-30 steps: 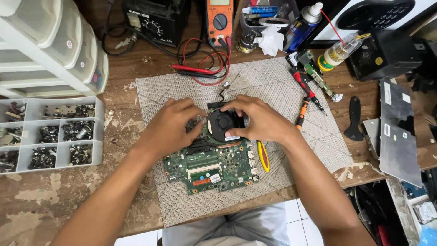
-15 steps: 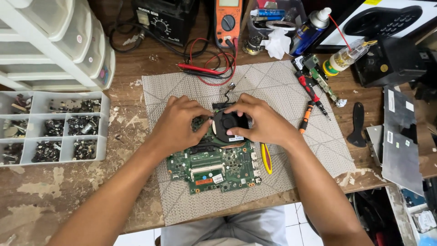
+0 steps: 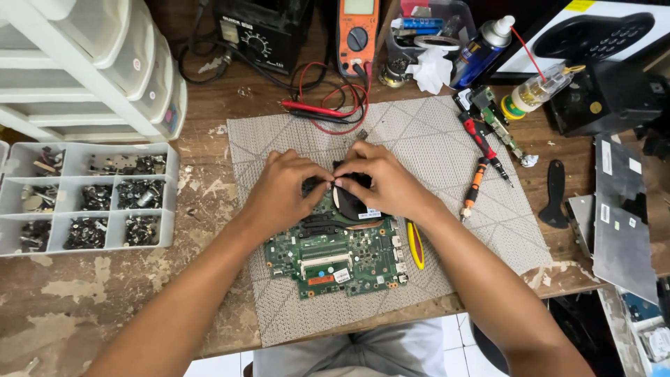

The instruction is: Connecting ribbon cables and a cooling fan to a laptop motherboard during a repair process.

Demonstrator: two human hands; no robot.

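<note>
A green laptop circuit board (image 3: 335, 255) lies on a grey woven mat (image 3: 433, 139) on the wooden bench. At its far end sits a black round cooling fan (image 3: 349, 202), partly hidden. My left hand (image 3: 283, 192) and my right hand (image 3: 380, 178) rest on the board's far end, fingertips meeting over the fan's top edge and pinching something small and pale there. What lies under the fingers is hidden.
A yellow pry tool (image 3: 416, 244) lies right of the board, screwdrivers (image 3: 478, 157) further right. A compartment tray of screws (image 3: 84, 199) sits left under white drawers (image 3: 91, 63). An orange multimeter (image 3: 357, 31) with red leads, a spray can (image 3: 481, 52) and metal plates (image 3: 618, 209) ring the mat.
Both hands have drawn closer together; the fingertips now meet at the fan's far edge, covering more of the fan. The board has not moved.
</note>
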